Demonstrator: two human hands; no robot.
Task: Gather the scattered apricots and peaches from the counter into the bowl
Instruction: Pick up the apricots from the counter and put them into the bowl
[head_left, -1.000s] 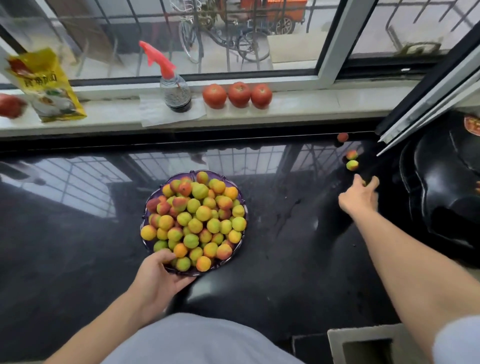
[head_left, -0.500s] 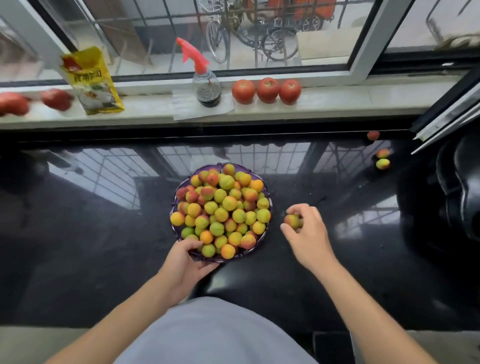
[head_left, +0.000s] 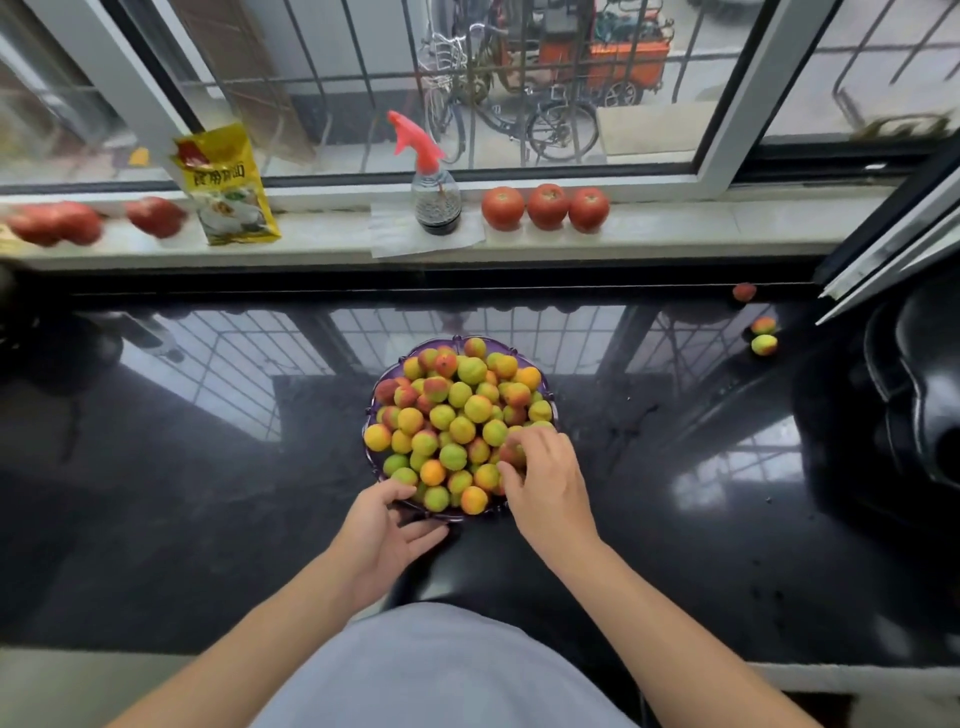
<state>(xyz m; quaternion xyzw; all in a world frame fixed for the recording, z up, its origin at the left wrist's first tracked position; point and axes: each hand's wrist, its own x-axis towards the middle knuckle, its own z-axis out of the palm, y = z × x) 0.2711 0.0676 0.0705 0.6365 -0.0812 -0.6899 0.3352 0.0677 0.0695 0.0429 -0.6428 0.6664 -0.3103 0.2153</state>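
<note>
The bowl sits at the middle of the black tabletop, heaped with yellow, green and red fruit. The left hand is at the bowl's 7 o'clock, thumb over the rim, fingers curled under its near edge, gripping it. The right hand is over the heap at the bowl's 4 o'clock; its curled fingers and thumb pinch one reddish fruit, the held fruit, which touches the heap.

Three loose fruits lie well apart from the bowl toward 2 o'clock: a red one against the back edge, and a pair just beside each other nearer in.

On the sill at 12 o'clock stand a spray bottle, three tomatoes to its right, a yellow packet to its left, and blurred red fruit at the far left.
</note>
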